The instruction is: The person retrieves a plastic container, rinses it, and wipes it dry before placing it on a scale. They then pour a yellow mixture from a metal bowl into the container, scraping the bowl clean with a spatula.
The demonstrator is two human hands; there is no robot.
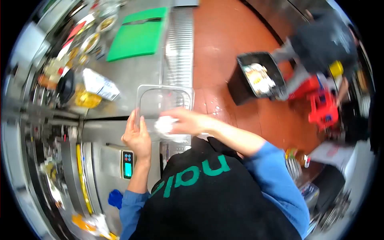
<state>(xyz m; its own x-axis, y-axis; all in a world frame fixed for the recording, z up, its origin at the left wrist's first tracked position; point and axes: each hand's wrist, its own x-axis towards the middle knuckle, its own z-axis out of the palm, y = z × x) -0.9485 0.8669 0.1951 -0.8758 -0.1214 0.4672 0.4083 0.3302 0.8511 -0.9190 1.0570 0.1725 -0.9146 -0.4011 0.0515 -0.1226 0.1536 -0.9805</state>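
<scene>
Container [166, 87] in hand at the worktop's edge, white wad against its near end

The clear container is held in the air by the edge of the steel worktop [136, 74], above the grated strip [179, 52]. The person's left hand [138, 138] has it by the near left corner, thumb and fingers parted around the wall. The right hand [186, 121] bunches its fingers on a white wad [164, 125], cloth or paper, over the container's near end; blur hides whether the two touch.

The container looks like thin, rigid plastic: probably light, stiff enough to keep its shape, and slippery if wet. A hard knock could crack it. The rim and corners seem the firmest hold, the smooth walls the least sure. The wad looks soft and nearly weightless.

No label shows on the container. Large green lowercase letters run across the black garment [208, 204], upside down and partly hidden, so the word cannot be read whole. Blue print on the white packet [100, 85] is too blurred to read, as are the digits on the scale [127, 165].
</scene>
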